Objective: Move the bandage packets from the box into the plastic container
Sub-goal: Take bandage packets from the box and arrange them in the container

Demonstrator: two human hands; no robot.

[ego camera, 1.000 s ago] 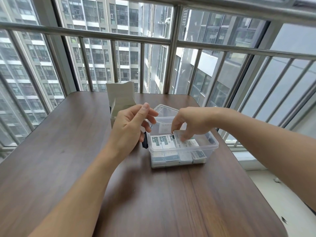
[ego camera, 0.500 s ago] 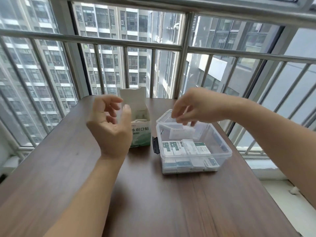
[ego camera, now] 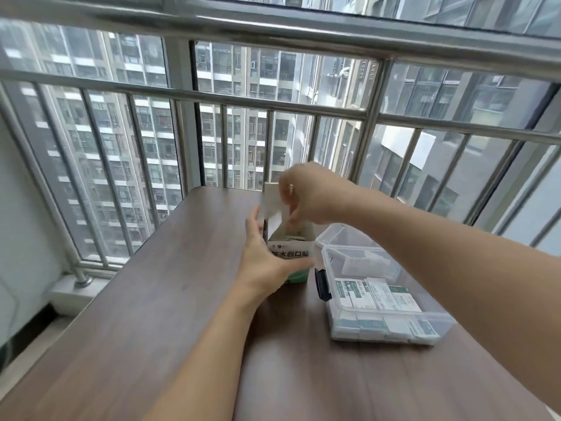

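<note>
A white and green bandage box (ego camera: 292, 253) stands open at the far middle of the brown table (ego camera: 151, 329), its flap up. My left hand (ego camera: 267, 265) grips the box's left and front side. My right hand (ego camera: 312, 196) is over the open top with its fingertips down inside, so what they touch is hidden. To the right of the box lies the clear plastic container (ego camera: 437, 317), open, with several bandage packets (ego camera: 376, 293) lying in it.
The container's clear lid (ego camera: 340, 235) hangs open behind it and a black latch (ego camera: 321, 284) sits on its left wall. A steel railing (ego camera: 273, 101) and window run just past the table's far edge. The table's right edge is close to the container.
My right hand has left the container and moved left into the top of the box. My left hand has moved from mid-air onto the box. The view has tilted up.
</note>
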